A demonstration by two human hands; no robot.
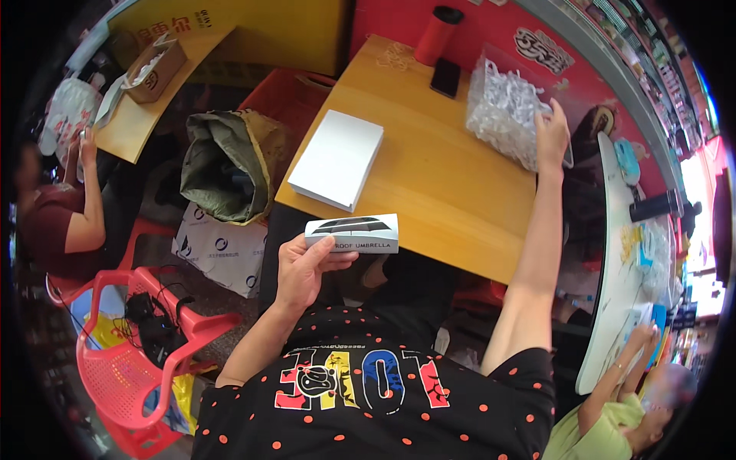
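My left hand (300,270) grips a curved white printed card (353,234) with a dark umbrella pictured on it, thumb on its face, just off the table's near edge. Just beyond it, a neat stack of white sheets (337,159) lies on the wooden table (429,169). With the arm stretched far to the right, my right hand (552,136) is at the side of a clear plastic bin (502,146) of crinkled white and see-through strips (512,96). Its fingers are bent at the strips; what they pinch is too small to make out.
A red tumbler (438,34) and black phone (445,77) stand by the back wall. Left are an open sack (222,165) and a red plastic chair (126,360) holding black cables. People sit at left (65,215) and lower right (613,418), beside a white table (613,291).
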